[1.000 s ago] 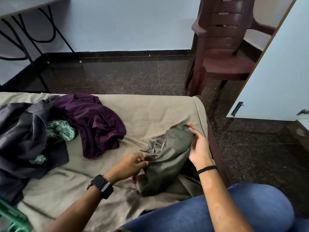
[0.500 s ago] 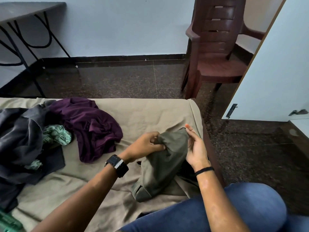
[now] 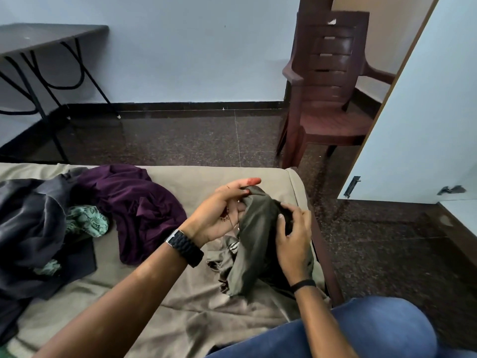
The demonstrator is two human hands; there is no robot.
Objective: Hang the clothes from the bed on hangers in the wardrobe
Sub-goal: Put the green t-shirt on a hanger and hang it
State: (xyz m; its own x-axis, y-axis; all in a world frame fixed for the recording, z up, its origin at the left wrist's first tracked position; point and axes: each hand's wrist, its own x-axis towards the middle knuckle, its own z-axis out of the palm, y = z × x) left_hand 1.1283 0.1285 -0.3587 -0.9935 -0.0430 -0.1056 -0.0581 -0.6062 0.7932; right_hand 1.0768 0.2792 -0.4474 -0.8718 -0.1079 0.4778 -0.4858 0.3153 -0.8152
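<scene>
The olive garment [image 3: 254, 244] lay bunched at the bed's [image 3: 160, 316] right edge, its upper end lifted off the sheet between both hands. The left hand [image 3: 222, 215] was palm-up against the garment's left side, its grip pinching the top fold between thumb and fingers, the forefinger stretched out above it. The right hand [image 3: 294, 241] curled its grip round the garment's right side. To the garment's left sat the purple garment [image 3: 131, 205], and farther left a dark grey heap [image 3: 28, 228] with green patterned cloth [image 3: 85, 220] tucked into it. Beyond the garment, across the floor, stood a brown chair [image 3: 327, 86].
</scene>
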